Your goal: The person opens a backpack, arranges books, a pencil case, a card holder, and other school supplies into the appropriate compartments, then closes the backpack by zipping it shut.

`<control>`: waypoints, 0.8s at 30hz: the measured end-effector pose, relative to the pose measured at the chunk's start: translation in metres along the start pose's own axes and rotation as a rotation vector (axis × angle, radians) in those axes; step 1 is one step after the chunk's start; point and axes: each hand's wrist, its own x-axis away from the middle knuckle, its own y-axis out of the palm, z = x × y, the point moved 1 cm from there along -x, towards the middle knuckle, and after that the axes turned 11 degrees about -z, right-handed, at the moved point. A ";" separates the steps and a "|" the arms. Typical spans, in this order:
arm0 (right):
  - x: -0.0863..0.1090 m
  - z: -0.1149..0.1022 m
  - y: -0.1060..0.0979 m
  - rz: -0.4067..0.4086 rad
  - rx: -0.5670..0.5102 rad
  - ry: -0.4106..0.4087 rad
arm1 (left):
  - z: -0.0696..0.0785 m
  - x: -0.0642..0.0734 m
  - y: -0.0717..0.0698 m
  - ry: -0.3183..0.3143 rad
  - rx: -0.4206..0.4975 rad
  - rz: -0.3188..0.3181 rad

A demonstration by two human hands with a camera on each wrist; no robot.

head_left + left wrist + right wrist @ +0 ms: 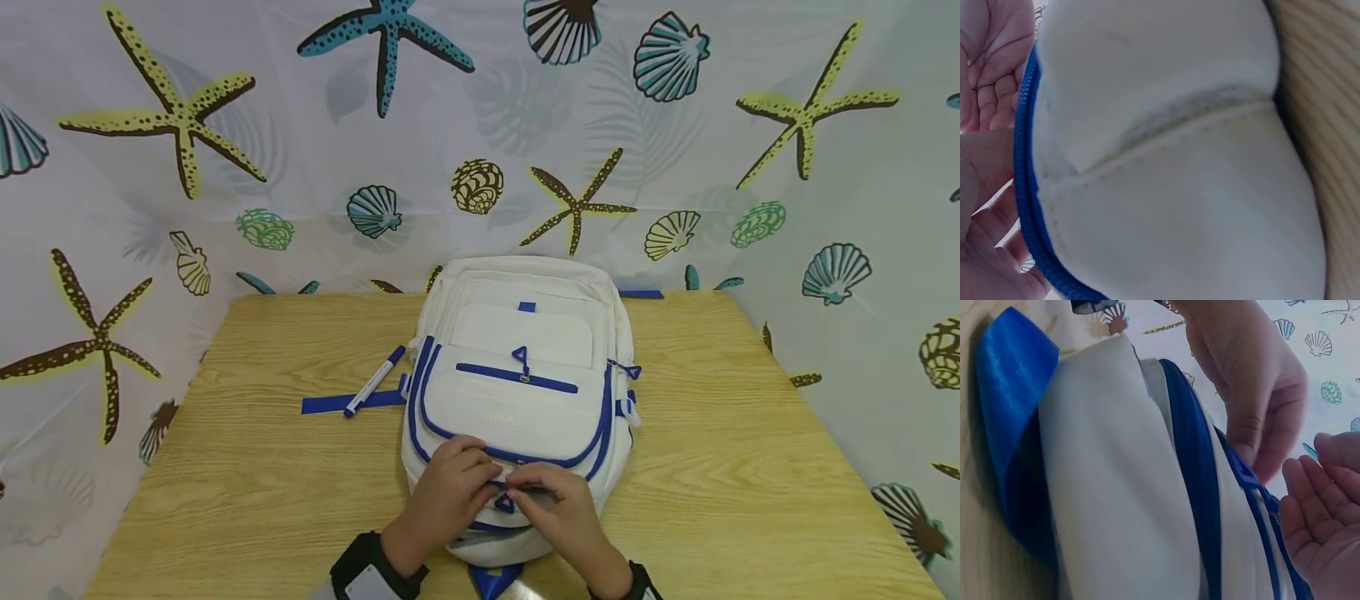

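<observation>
A white backpack (517, 333) with blue zipper trim lies front up on the wooden table. My left hand (453, 487) and right hand (558, 504) meet over its lower front pocket, thumbs and index fingers pinching along the blue zipper (1260, 506). A blue triangular zipper pull (505, 503) hangs just below the fingertips. In the right wrist view, the left thumb presses right beside that pull, and the right fingertips curl at the zipper. The left wrist view shows the bag's white bottom panel (1191, 206), with both hands at the left edge.
To the left of the bag, a white and blue marker (375, 382) lies across a blue strap (322, 405). A blue strap loop (495, 581) sticks out under the bag's near end. Behind the table (720, 417) hangs a seashell-print cloth (420, 150).
</observation>
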 end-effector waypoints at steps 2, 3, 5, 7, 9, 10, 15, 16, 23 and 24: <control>0.001 0.002 -0.004 0.013 0.025 0.003 | -0.001 0.001 0.001 -0.007 -0.015 -0.019; 0.002 0.004 -0.006 0.019 0.033 0.003 | -0.001 0.001 0.001 -0.011 -0.020 -0.028; 0.002 0.005 -0.012 0.028 0.054 0.007 | -0.001 0.001 0.002 -0.020 -0.028 -0.042; 0.002 0.005 -0.019 0.028 0.084 0.009 | -0.001 0.001 0.002 -0.025 -0.037 -0.051; 0.001 0.004 -0.026 0.030 0.132 0.006 | -0.001 0.000 0.003 -0.029 -0.045 -0.057; 0.000 0.004 -0.030 0.026 0.157 -0.002 | -0.001 0.000 0.003 -0.030 -0.050 -0.058; -0.002 0.007 -0.044 -0.020 0.319 -0.065 | 0.001 -0.003 0.003 -0.035 -0.084 -0.047; -0.003 0.008 -0.045 -0.036 0.350 -0.076 | 0.002 -0.004 0.004 -0.035 -0.095 -0.046; -0.004 0.013 -0.049 -0.127 0.522 -0.082 | 0.013 -0.011 0.007 -0.077 -0.178 -0.057; -0.004 0.013 -0.049 -0.128 0.541 -0.083 | 0.014 -0.011 0.007 -0.090 -0.189 -0.064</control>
